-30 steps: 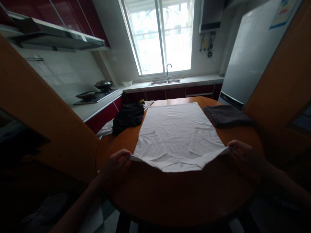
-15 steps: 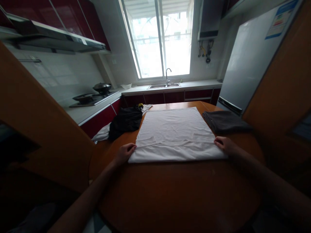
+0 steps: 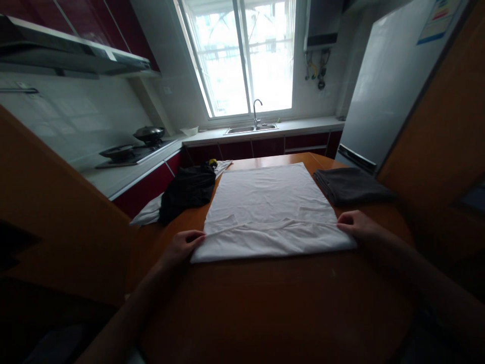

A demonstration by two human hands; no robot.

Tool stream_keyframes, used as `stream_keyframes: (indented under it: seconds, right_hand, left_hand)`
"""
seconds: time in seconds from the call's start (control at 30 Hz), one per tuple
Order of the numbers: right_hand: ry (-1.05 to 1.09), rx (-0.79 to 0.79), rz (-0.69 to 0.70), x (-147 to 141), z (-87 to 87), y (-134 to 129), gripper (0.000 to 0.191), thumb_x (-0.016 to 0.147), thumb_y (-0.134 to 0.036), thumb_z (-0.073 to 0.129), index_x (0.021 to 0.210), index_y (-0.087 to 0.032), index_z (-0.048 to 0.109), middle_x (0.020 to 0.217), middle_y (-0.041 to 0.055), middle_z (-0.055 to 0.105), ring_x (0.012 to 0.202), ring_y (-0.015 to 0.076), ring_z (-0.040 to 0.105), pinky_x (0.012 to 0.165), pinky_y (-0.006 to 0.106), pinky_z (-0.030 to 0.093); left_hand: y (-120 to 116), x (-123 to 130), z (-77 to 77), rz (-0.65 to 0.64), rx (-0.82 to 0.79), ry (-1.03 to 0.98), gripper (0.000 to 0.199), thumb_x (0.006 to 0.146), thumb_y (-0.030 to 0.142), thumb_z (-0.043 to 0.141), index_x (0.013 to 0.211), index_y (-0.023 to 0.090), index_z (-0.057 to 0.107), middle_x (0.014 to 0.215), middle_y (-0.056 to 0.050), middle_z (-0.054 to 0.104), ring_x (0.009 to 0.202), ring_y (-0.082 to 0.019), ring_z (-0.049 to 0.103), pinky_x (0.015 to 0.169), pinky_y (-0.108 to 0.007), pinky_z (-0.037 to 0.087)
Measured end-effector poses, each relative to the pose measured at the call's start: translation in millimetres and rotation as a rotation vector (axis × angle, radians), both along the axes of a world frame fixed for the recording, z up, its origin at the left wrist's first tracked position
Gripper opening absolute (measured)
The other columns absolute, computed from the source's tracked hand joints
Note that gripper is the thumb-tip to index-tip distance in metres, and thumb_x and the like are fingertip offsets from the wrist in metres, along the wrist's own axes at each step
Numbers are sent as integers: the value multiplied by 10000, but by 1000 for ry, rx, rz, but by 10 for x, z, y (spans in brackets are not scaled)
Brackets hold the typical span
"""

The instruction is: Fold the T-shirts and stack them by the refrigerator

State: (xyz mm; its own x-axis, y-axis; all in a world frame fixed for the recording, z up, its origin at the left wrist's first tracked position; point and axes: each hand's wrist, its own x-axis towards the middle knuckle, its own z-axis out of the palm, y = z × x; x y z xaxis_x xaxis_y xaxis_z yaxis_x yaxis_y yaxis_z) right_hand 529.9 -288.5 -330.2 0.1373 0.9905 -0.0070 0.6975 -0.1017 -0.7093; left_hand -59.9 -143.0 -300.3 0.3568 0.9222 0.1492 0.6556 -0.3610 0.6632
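Note:
A white T-shirt lies spread on the wooden table, its near end folded back over itself in a wide band. My left hand pinches the left end of this fold between thumb and fingers. At the opposite end, my right hand grips the fold's right corner the same way. Between the hands the fold's edge runs nearly straight, with the neckline and sleeve edges showing along it.
A folded dark grey garment rests at the table's right. On the left lie a crumpled black garment and white cloth. Beyond the table are a counter with a sink, a stove with pans, and a fridge.
The view has tilted and shifted slightly. Both hands still hold the fold; its left end now sits lower in view, and the edge between the hands looks a little tauter.

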Motion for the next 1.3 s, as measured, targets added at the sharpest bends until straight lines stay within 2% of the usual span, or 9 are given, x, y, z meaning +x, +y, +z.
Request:
stream_keyframes:
  seconds: [0.13, 0.27, 0.37, 0.47, 0.53, 0.63, 0.77, 1.1, 1.3]
  right_hand:
    - [98, 25, -12, -52, 169, 53, 288, 702, -457, 707, 775, -184, 759, 788, 66, 753, 747, 238, 662, 678, 327, 503]
    - [102, 128, -58, -50, 437, 150, 322, 708, -502, 729, 790, -191, 753, 821, 75, 757, 787, 251, 662, 709, 342, 505]
    - [66, 222, -138, -11, 635, 282, 338, 736, -518, 722, 828, -194, 747, 853, 78, 754, 802, 251, 664, 699, 340, 502]
    - [22, 296, -207, 39, 730, 510, 295, 775, -474, 705, 853, -191, 740, 871, 79, 750, 804, 239, 664, 692, 330, 496]
    - [2, 320, -212, 66, 712, 717, 253, 791, -428, 694, 842, -184, 733, 863, 80, 747, 796, 230, 663, 695, 324, 493]
    - [-18, 299, -189, 84, 590, 1046, 200, 799, -356, 680, 809, -161, 724, 825, 87, 742, 761, 218, 659, 674, 315, 487]
    - [-116, 222, -189, 70, 427, 1355, 97, 754, -238, 696, 750, -147, 727, 772, 90, 738, 728, 217, 661, 649, 310, 474]
    - [-261, 127, -274, 114, 508, 1552, 129, 809, -236, 663, 842, -146, 750, 855, 116, 756, 795, 240, 693, 655, 306, 471]
    - [-629, -75, -299, -193, 498, 1622, 153, 881, -236, 629, 957, -183, 750, 1016, 136, 755, 952, 291, 704, 750, 340, 495]
  left_hand:
    - [61, -17, 91, 12, -42, -46, 485, 715, 635, 729, 885, 189, 815, 900, -90, 795, 829, -286, 733, 733, -324, 570]
    - [193, -25, 268, 76, 50, -113, 514, 674, 669, 759, 859, 193, 809, 890, -85, 794, 832, -281, 724, 744, -326, 572]
    - [345, 12, 416, 161, 127, -180, 561, 652, 690, 773, 891, 183, 803, 906, -84, 792, 875, -289, 712, 770, -335, 570]
    - [588, 95, 476, 206, 168, -238, 588, 633, 689, 786, 924, 179, 800, 923, -82, 790, 894, -284, 705, 780, -333, 563]
    - [799, 167, 430, 190, 164, -260, 583, 629, 670, 793, 919, 164, 798, 917, -90, 788, 872, -270, 705, 766, -320, 553]
    - [1115, 271, 256, 155, 111, -289, 583, 607, 639, 806, 887, 128, 793, 883, -112, 784, 819, -255, 706, 725, -303, 539]
    - [1382, 356, 32, 143, 30, -287, 551, 571, 599, 826, 842, 121, 792, 862, -122, 785, 813, -263, 713, 733, -314, 538]
    - [1645, 355, -5, 152, 53, -334, 563, 646, 578, 801, 944, 100, 786, 922, -137, 782, 805, -248, 714, 689, -292, 533]
    - [1729, 519, -175, 185, 165, -104, 358, 697, 473, 720, 862, 162, 789, 911, -108, 788, 876, -277, 731, 806, -327, 561]
